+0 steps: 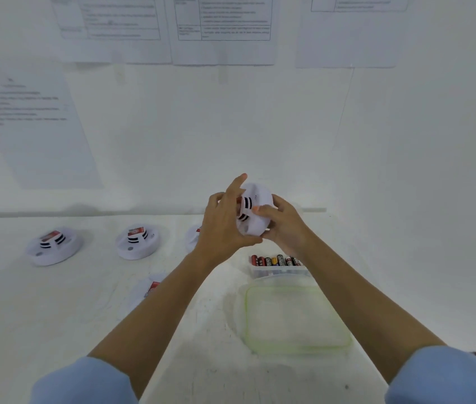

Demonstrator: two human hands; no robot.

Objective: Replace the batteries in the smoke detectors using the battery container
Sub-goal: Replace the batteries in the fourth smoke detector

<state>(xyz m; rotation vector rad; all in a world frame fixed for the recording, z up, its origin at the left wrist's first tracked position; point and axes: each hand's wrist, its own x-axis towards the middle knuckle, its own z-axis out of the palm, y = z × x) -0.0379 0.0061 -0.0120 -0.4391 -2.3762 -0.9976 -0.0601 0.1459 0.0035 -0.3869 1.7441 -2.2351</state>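
Both hands hold a round white smoke detector (255, 212) up above the table, its back with black bars facing me. My left hand (225, 225) grips its left side, thumb under the rim and index finger raised. My right hand (282, 224) grips the right side, its thumb on the detector's back. Below the hands sits the clear battery container (279, 271) with several upright batteries. Two detectors, one far left (53, 246) and one further right (137, 240), lie on the table with red batteries showing. A third (194, 236) is partly hidden behind my left wrist.
The container's clear lid (298, 319) with a green seal lies near me on the white table. Another detector part (146, 290) with a red battery lies under my left forearm. Printed sheets (222, 27) hang on the white wall behind the table.
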